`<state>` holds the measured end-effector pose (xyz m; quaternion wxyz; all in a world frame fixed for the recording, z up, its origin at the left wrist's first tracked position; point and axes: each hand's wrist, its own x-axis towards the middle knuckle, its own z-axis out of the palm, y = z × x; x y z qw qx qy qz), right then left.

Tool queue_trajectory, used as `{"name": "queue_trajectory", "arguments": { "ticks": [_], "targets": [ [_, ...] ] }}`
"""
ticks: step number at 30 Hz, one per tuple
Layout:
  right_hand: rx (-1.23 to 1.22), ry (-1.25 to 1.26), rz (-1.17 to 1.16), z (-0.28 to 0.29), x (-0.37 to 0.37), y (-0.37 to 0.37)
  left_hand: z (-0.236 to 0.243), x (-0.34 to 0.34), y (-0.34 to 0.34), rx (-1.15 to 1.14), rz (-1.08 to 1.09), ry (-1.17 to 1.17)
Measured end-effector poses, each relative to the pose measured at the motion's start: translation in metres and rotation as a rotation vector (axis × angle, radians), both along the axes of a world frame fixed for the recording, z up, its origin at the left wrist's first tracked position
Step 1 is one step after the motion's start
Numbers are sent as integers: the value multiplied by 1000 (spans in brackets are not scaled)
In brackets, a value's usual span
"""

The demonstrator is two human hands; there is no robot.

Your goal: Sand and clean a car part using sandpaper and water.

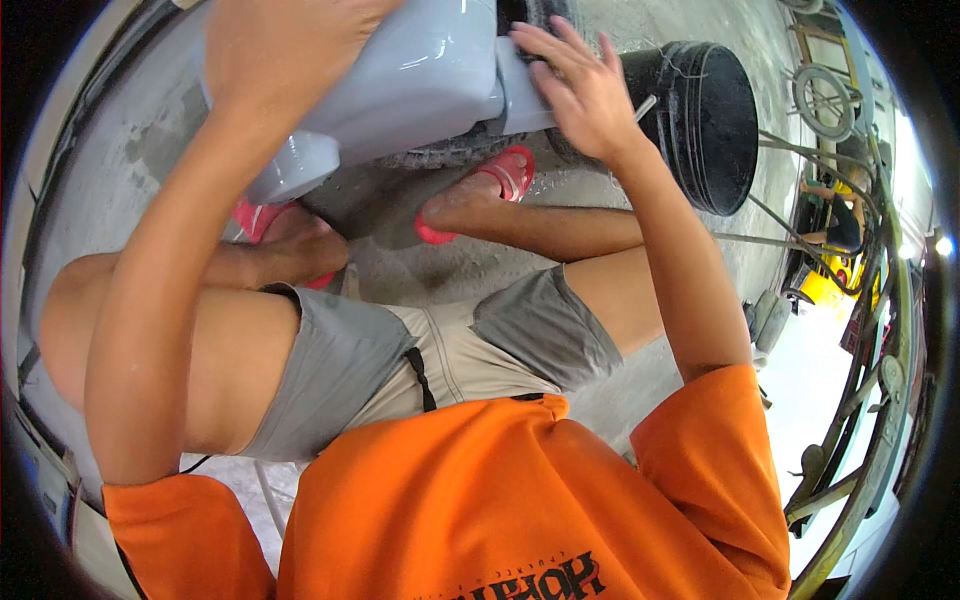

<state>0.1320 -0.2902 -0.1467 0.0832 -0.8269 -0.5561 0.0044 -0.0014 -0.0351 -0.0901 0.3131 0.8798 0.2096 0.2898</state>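
Note:
A large, glossy, grey-blue moulded piece [410, 90] with rounded edges lies in front of me, its surface looking wet. My right hand [585, 95] is at its right end, fingers spread and nothing gripped; whether the fingertips touch it I cannot tell. Over its left part is my left hand [290, 45], whose fingers run out of the picture at the top, so what they do is hidden. A smaller rounded end [300, 165] of the same colour sticks out below my left wrist. Beneath the piece shows a dark tyre [440, 152].
Right of the piece stands a black bucket [705, 130], with a pale stick [647, 106] at its near side. My feet in red sandals [515, 175] are on the wet concrete floor [390, 255]. Farther right are metal bars, a spoked wheel [825, 102] and another person [845, 220].

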Motion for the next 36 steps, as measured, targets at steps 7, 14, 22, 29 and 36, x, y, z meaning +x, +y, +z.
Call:
{"name": "queue_trajectory", "arguments": {
  "ticks": [7, 14, 22, 29, 36],
  "targets": [
    [16, -121, 56, -19, 2, -6, 8, -4, -10, 53, 21, -38],
    [267, 170, -394, -18, -54, -46, 4, 2, -5, -99, -5, 20],
    [282, 12, -505, -48, -29, -2, -6, 9, 8, 70, 7, 258],
    [241, -2, -594, -23, -89, 8, -8, 17, 21, 115, 19, 297],
    [323, -52, -753, -17, -70, 39, 0, 23, 20, 49, -16, 307]
  ]
}}
